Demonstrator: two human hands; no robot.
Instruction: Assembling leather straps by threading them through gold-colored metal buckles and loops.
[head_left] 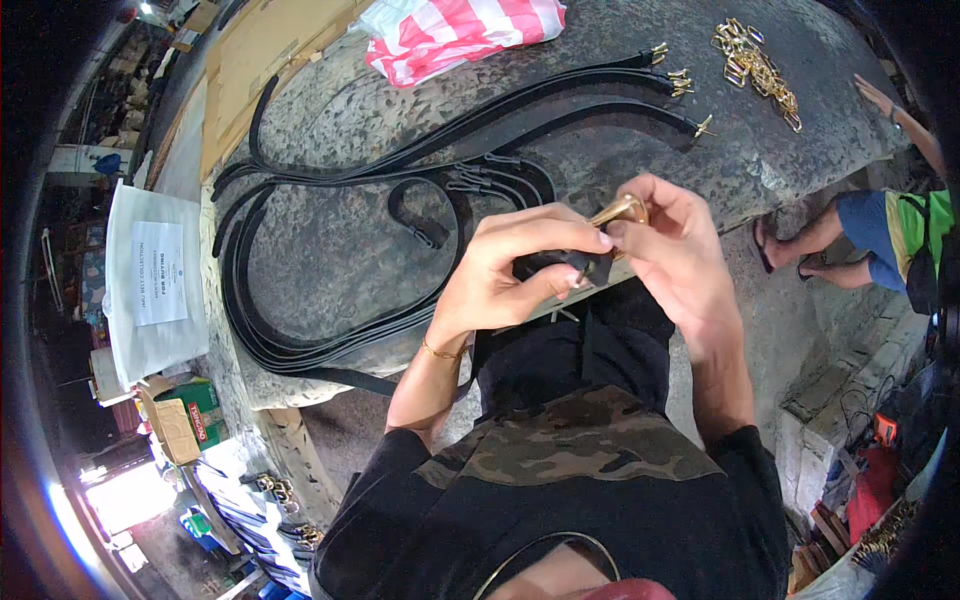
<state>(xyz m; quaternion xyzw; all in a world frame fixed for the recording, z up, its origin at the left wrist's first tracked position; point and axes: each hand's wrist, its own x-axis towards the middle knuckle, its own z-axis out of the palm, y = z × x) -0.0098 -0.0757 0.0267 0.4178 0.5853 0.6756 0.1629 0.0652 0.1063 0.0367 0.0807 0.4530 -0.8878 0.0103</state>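
In front of my body, above the table's near edge, both of my hands are closed on one belt. My left hand (pixel 520 260) grips the black belt strap (pixel 538 262) near its end. My right hand (pixel 675 240) pinches a gold belt buckle (pixel 626 208) against that end. My fingers partly hide where buckle and strap meet. Several black belts (pixel 400 160) lie in long loops across the table to the left, some with gold fittings (pixel 680 82) at their far-right ends. A pile of loose gold buckles (pixel 755 70) lies at the far right.
A red-and-white striped plastic bag (pixel 465 35) lies at the table's far side. Brown cardboard (pixel 265 55) and a white bag (pixel 155 285) are on the left. Beyond the right edge stands a person (pixel 900 235), one hand on the table (pixel 660 150).
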